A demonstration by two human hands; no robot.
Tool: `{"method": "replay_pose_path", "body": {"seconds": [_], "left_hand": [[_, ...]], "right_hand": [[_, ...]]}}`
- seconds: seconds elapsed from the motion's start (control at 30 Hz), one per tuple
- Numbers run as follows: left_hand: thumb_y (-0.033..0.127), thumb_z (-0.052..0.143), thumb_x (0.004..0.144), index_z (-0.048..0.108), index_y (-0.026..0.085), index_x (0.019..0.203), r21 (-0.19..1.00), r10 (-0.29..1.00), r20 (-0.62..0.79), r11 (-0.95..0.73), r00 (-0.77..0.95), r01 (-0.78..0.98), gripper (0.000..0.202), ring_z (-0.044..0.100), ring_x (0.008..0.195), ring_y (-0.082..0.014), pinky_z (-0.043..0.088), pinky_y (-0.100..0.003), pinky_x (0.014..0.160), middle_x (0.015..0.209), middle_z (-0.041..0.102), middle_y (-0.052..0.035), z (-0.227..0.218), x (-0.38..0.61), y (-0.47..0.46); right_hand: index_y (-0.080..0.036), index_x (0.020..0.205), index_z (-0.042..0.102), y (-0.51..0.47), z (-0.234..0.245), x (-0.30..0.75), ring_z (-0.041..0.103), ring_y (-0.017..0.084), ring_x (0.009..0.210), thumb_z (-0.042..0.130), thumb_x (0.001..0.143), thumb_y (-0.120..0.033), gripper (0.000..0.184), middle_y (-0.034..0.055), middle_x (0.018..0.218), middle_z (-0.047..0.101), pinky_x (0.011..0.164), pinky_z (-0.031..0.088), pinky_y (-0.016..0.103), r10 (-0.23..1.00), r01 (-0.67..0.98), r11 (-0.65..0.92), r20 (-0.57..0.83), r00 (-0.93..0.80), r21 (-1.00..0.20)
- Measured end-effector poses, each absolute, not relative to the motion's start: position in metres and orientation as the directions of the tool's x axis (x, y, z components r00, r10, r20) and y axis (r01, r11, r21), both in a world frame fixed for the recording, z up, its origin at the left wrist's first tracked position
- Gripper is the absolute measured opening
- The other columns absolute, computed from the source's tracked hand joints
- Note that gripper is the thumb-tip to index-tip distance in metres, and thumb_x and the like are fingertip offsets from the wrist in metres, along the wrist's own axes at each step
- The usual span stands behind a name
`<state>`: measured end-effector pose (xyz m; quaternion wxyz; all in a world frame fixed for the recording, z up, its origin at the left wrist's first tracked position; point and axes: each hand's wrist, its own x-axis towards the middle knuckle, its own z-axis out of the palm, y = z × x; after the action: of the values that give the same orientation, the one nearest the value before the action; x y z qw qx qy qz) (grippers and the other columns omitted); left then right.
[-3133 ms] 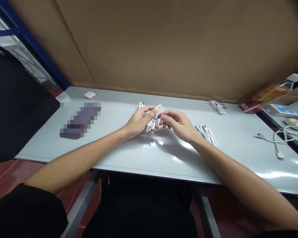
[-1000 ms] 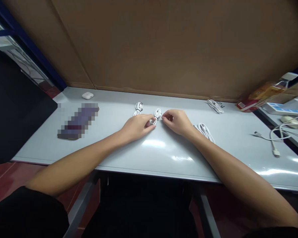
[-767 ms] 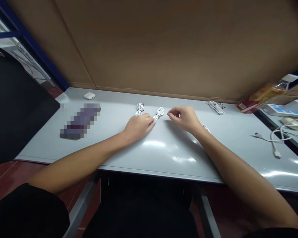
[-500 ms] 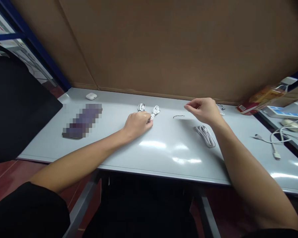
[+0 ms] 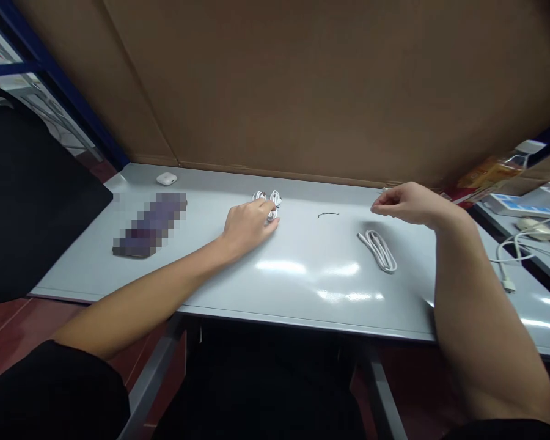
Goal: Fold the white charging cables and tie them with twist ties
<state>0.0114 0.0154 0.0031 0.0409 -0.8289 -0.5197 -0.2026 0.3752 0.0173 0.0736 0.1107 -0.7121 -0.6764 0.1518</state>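
Head view: left of the black tie (image 5: 329, 214), the left hand (image 5: 247, 225) rests on an already bound bundle (image 5: 275, 197) beside a second bundle (image 5: 258, 195), grip unclear; right of it, the right hand (image 5: 410, 204) pinches, contents unclear, near a looped cable (image 5: 381, 252) seemingly left unbound.

Short black sleeves (image 5: 59, 391) — bare forearms (image 5: 165, 281)

A small white case (image 5: 166, 178) lies near a pixelated object (image 5: 151, 223); a black chair (image 5: 32, 201) stands left, a bottle (image 5: 497, 172) right, cardboard (image 5: 275, 91) behind.
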Motion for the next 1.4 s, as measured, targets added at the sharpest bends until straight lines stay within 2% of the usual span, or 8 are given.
{"method": "replay_pose_path", "body": {"seconds": [0.17,0.33,0.57,0.7,0.83,1.03,1.23,1.4], "left_hand": [[0.031,0.057,0.096,0.071,0.018,0.113,0.161,0.761,0.414,-0.601,0.499,0.783,0.026,0.068,0.08,-0.0205,0.043,-0.031,0.063,0.093,0.074,-0.0046,0.0,0.016,0.008],[0.027,0.055,0.095,0.072,0.018,0.106,0.205,0.659,0.442,-0.735,0.609,0.646,0.022,0.066,0.077,-0.0187,0.044,-0.03,0.066,0.085,0.072,-0.0031,-0.003,0.019,0.006],[0.034,0.057,0.098,0.071,0.018,0.111,0.285,0.502,0.354,-0.861,0.789,0.421,0.025,0.065,0.081,-0.0177,0.046,-0.029,0.071,0.089,0.07,-0.0041,-0.002,0.022,-0.003],[0.038,0.063,0.096,0.07,0.021,0.118,0.34,0.465,0.347,-0.871,0.814,0.353,0.029,0.065,0.091,-0.0186,0.048,-0.028,0.075,0.11,0.068,-0.0069,-0.004,0.022,-0.005],[0.035,0.061,0.099,0.072,0.021,0.104,0.437,0.477,0.336,-0.843,0.812,0.314,0.018,0.065,0.093,-0.0174,0.048,-0.027,0.08,0.112,0.066,-0.0063,-0.008,0.02,-0.001],[0.034,0.061,0.101,0.071,0.019,0.1,0.481,0.469,0.286,-0.824,0.836,0.298,0.018,0.064,0.09,-0.018,0.047,-0.029,0.081,0.103,0.066,-0.0063,-0.009,0.019,0.004],[0.032,0.059,0.102,0.069,0.02,0.098,0.519,0.467,0.266,-0.807,0.844,0.283,0.016,0.064,0.095,-0.0195,0.047,-0.03,0.085,0.102,0.069,-0.0059,-0.005,0.017,0.005],[0.029,0.059,0.102,0.067,0.02,0.096,0.516,0.48,0.271,-0.804,0.834,0.295,0.014,0.064,0.095,-0.0196,0.047,-0.032,0.087,0.102,0.071,-0.0048,-0.005,0.018,0.006]], "right_hand": [[-0.022,0.13,0.069,0.016,0.071,0.398,0.075,0.027,0.081,0.084,0.071,-0.042,0.064,0.0173,0.12,0.074,0.07,0.062,0.039,0.919,0.854,-0.173,-0.392,-0.04,-0.492],[-0.027,0.121,0.072,0.017,0.061,0.386,0.077,0.027,0.077,0.092,0.063,-0.039,0.063,0.0126,0.112,0.076,0.071,0.065,0.041,0.839,0.792,-0.231,-0.529,-0.132,-0.565],[-0.026,0.098,0.076,0.013,0.053,0.315,0.07,0.019,0.056,0.087,0.068,-0.043,0.036,0.0046,0.095,0.075,0.052,0.053,0.032,0.87,0.813,0.083,-0.356,-0.341,-0.576],[-0.023,0.1,0.071,0.0,0.05,0.271,0.073,0.02,0.062,0.082,0.077,-0.046,0.034,0.0063,0.099,0.075,0.055,0.054,0.03,0.886,0.704,0.071,-0.28,-0.369,-0.706],[-0.022,0.107,0.069,-0.007,0.049,0.257,0.075,0.02,0.071,0.069,0.091,-0.04,0.024,0.0081,0.101,0.076,0.068,0.061,0.034,0.857,0.55,0.019,-0.27,-0.439,-0.835],[-0.025,0.109,0.073,0.002,0.047,0.277,0.071,0.018,0.07,0.074,0.082,-0.035,0.029,0.0039,0.096,0.076,0.061,0.056,0.03,0.797,0.703,0.127,-0.35,-0.492,-0.699],[-0.026,0.119,0.072,0.003,0.046,0.278,0.065,0.017,0.074,0.074,0.08,-0.036,0.04,0.0021,0.093,0.074,0.066,0.051,0.029,0.719,0.668,0.284,-0.308,-0.623,-0.687],[-0.023,0.114,0.07,0.001,0.044,0.271,0.065,0.017,0.074,0.076,0.08,-0.045,0.041,0.0035,0.093,0.074,0.065,0.05,0.03,0.753,0.658,0.254,-0.281,-0.594,-0.709]]}}
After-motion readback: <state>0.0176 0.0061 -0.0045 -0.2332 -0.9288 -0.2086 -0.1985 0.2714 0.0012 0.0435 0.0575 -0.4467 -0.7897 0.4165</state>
